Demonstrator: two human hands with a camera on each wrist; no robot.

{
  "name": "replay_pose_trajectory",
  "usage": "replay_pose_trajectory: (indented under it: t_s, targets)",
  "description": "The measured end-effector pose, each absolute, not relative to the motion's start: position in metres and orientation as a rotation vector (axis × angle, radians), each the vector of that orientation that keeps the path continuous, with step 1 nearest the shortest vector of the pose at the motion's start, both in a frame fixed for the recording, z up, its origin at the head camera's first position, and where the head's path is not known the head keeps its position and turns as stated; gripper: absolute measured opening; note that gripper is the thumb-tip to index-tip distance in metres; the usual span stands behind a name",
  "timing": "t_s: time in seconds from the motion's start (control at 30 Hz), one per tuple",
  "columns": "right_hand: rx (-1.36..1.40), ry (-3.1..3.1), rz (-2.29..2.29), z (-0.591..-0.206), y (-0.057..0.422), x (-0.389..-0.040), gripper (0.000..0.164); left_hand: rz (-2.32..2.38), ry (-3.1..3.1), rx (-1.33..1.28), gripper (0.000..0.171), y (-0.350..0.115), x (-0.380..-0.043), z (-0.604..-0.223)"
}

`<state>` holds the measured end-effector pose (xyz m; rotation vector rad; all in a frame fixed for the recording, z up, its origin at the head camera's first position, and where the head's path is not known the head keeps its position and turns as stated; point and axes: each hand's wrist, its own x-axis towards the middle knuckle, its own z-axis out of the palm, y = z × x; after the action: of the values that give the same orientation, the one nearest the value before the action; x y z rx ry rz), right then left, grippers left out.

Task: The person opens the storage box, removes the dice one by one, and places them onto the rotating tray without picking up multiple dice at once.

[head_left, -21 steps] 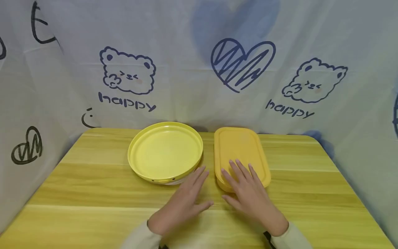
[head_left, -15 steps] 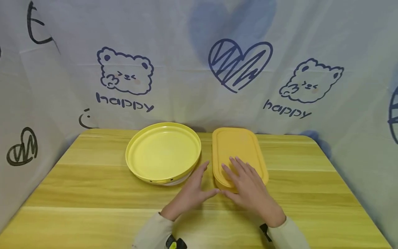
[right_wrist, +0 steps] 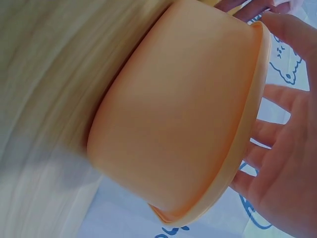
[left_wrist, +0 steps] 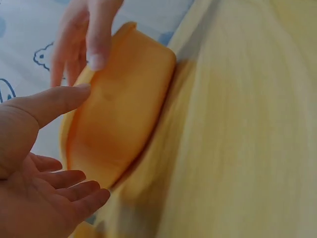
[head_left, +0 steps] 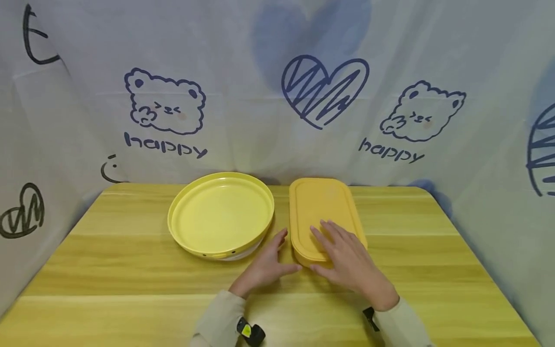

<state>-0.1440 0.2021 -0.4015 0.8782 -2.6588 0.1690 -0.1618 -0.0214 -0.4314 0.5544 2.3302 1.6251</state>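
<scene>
The orange rectangular plastic box [head_left: 323,207] lies partly under your wide-spread right hand [head_left: 350,260] (left hand [head_left: 265,266], also wide, just beside).

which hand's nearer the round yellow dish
Left. The left hand is by the near right edge of the dish; the right hand farther right, partly over the orange lid.

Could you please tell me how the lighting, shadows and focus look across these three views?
Head view: soft light, crisp outlines, a small glint at the far inner edge of the round yellow dish; left wrist view: table grain soft, shadow along the base of the orange box; right wrist view: table grain also soft, dark shadow at the box's base.
</scene>
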Motion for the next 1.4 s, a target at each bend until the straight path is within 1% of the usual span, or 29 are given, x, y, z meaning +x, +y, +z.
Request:
replay_pose_trajectory:
  t_s: [0.1,0.23,0.37,0.57,0.77,0.97,1.4]
  targets:
    - [0.869,-2.665,0.172,-0.402,0.204,-0.142,0.08,1.727,2.229,0.551,0.087,-0.017,-0.163,-0.433]
    - [0.87,-2.677,0.159,-0.402,0.205,-0.142,0.075,1.932,1.997,0.475,0.085,-0.012,-0.166,-0.435]
    - [0.868,-2.686,0.144,-0.401,0.206,-0.145,0.066,2.034,1.907,0.403,0.086,-0.007,-0.171,-0.437]
    - [0.883,-2.658,0.16,-0.399,0.206,-0.155,0.051,2.094,1.91,0.395,0.086,-0.002,-0.18,-0.438]
    - [0.95,-2.607,0.16,-0.4,0.208,-0.153,0.041,2.083,1.94,0.393,0.086,0.0,-0.175,-0.444]
    - [0.997,-2.558,0.15,-0.402,0.211,-0.147,0.04,2.08,1.963,0.385,0.087,0.001,-0.168,-0.446]
    - [1.018,-2.507,0.174,-0.403,0.211,-0.149,0.039,2.096,1.941,0.392,0.091,-0.001,-0.168,-0.446]
